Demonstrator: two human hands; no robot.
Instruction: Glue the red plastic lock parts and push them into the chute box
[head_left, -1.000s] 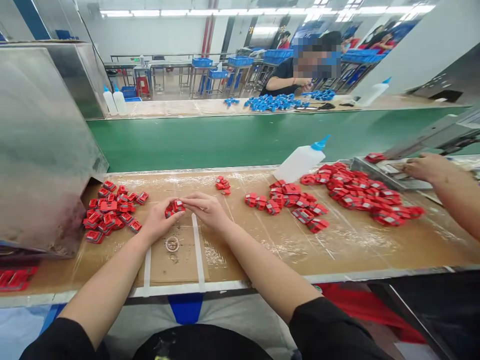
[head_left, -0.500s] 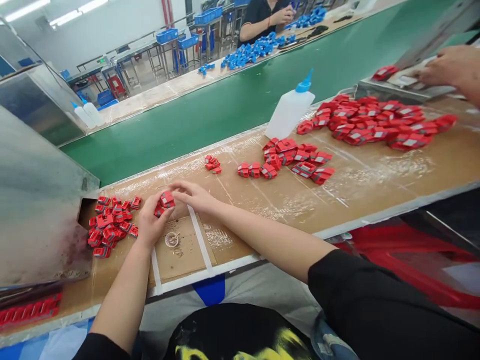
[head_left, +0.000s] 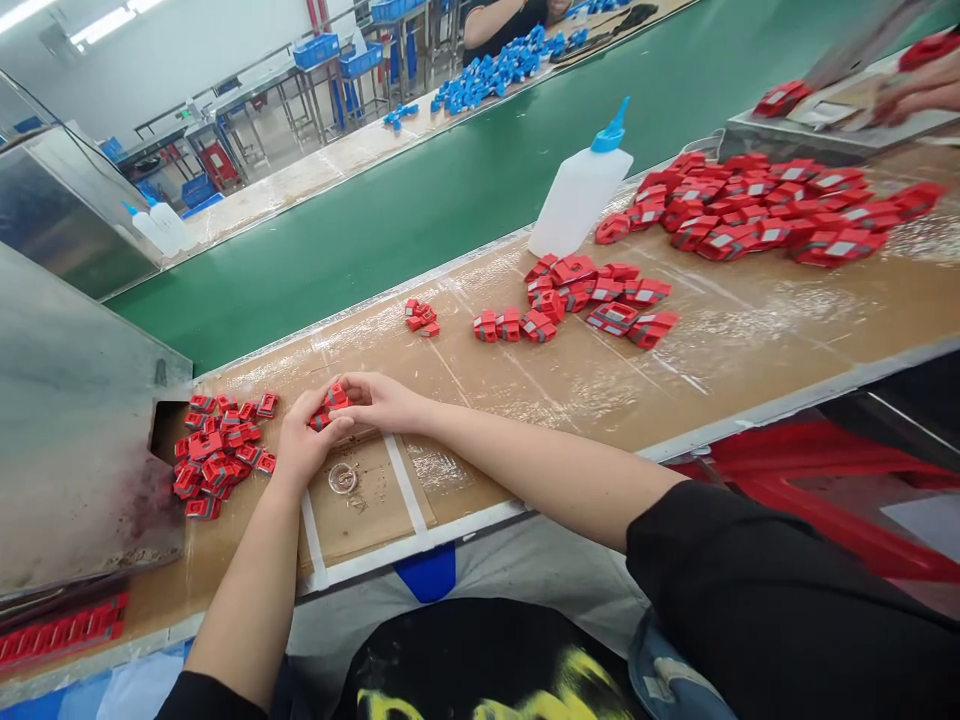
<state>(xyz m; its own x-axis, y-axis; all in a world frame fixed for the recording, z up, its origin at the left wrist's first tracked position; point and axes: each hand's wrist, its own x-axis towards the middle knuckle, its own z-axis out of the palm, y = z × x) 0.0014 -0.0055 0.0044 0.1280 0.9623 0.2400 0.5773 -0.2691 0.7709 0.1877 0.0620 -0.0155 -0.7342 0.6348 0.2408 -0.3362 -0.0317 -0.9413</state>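
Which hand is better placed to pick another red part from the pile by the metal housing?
Probably the left hand: it lies right beside the pile of small red parts. The right hand sits farther away, and both share a grip on red parts.

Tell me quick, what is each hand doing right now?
Left hand: closed on small red parts.
Right hand: fingers pinching the same small red parts, together with the left.

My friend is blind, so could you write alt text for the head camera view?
Both hands, left hand and right hand, pinch small red parts together over a taped brown workbench. A pile of red parts lies at left; a white squeeze bottle stands farther off.
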